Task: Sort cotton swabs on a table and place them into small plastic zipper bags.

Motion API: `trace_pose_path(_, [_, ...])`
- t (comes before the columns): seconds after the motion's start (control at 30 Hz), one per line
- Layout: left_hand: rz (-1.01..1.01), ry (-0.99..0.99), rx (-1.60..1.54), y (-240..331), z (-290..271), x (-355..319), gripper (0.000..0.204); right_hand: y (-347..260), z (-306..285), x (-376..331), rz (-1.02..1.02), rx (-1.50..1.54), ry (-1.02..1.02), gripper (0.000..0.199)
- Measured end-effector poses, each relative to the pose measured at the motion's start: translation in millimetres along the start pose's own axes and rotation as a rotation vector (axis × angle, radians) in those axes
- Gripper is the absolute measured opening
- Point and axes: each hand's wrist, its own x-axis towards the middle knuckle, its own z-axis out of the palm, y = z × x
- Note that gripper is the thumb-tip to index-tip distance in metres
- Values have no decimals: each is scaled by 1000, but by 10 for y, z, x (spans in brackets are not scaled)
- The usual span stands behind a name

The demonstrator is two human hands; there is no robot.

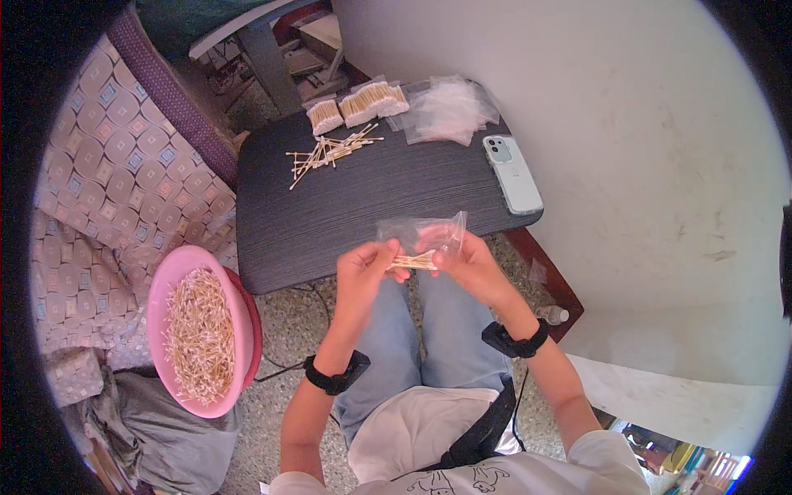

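Note:
My left hand (370, 262) and my right hand (466, 257) meet above my knees, just in front of the dark table (330, 210). Between them I hold a small clear plastic bag (419, 230) and a bundle of wooden cotton swabs (414, 261). The left hand pinches the bundle's left end. The right hand grips the bag with the bundle's other end at its mouth. A loose scatter of swabs (330, 152) lies on the far part of the table.
Filled swab packets (360, 105) and a heap of empty clear bags (450, 111) sit at the table's far edge. A pale phone (512, 172) lies at its right side. A pink bowl of swabs (200, 332) stands at my left, beside a patterned cushion (107, 190).

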Motion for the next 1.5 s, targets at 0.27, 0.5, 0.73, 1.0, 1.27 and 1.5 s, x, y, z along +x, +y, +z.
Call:
trace_pose_path(0.27, [111, -23, 153, -88, -60, 4, 25, 45, -108, 28, -16, -224, 121, 23])
trace_pose_path(0.5, [121, 50, 146, -216, -182, 142, 23, -16, -213, 198, -39, -267, 218, 15])
trace_pose_path(0.73, [361, 157, 434, -171, -623, 370, 15, -34, -779, 577, -213, -732, 590, 17])
trace_pose_path(1.0, [615, 304, 1086, -28, -1179, 472, 11, -64, -921, 506, -277, -1184, 806, 44])
trace_pose_path(1.27, [711, 362, 1309, -61, -1260, 776, 48, -328, -378, 726, -328, -1552, 75, 56])
trace_pose_path(1.5, [561, 450, 1439, -159, -1298, 900, 63, 127, 223, 1740, -199, -1713, -206, 76])
